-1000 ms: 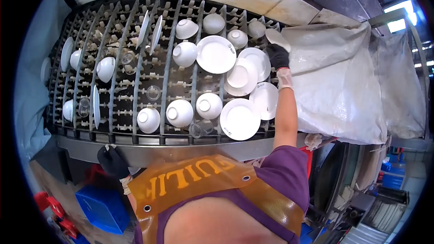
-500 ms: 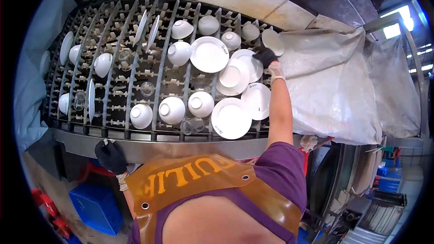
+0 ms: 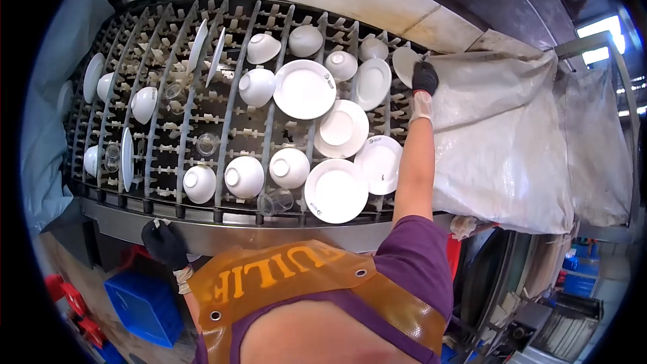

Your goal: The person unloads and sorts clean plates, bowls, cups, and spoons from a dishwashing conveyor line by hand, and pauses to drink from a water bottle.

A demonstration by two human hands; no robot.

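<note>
My right hand (image 3: 424, 79), in a dark glove, is at the far right of the rack conveyor, its fingers closed at the right edge of a white plate (image 3: 405, 65). Left of it, another white plate (image 3: 373, 85) leans in the rack. Nearer me lie a small dish (image 3: 337, 127) on a larger plate, a plate with a printed mark (image 3: 379, 164) and a round plate (image 3: 336, 191). My left hand (image 3: 164, 243), also gloved, is curled at the metal front edge (image 3: 222, 225) of the conveyor. A small pale bit shows at its fingertips; I cannot make out what it is.
White bowls (image 3: 244, 177), upright plates (image 3: 127, 160) and clear glasses (image 3: 276, 201) stand among the conveyor's pegs (image 3: 165, 182). A plastic curtain (image 3: 499, 141) hangs at the right end. Below left are a blue crate (image 3: 143, 307) and red items (image 3: 75, 300).
My right hand has left one plate, which now leans apart from the dish stack, and reached right to the far plate. The dishes appear shifted slightly left. My left hand stays at the edge.
</note>
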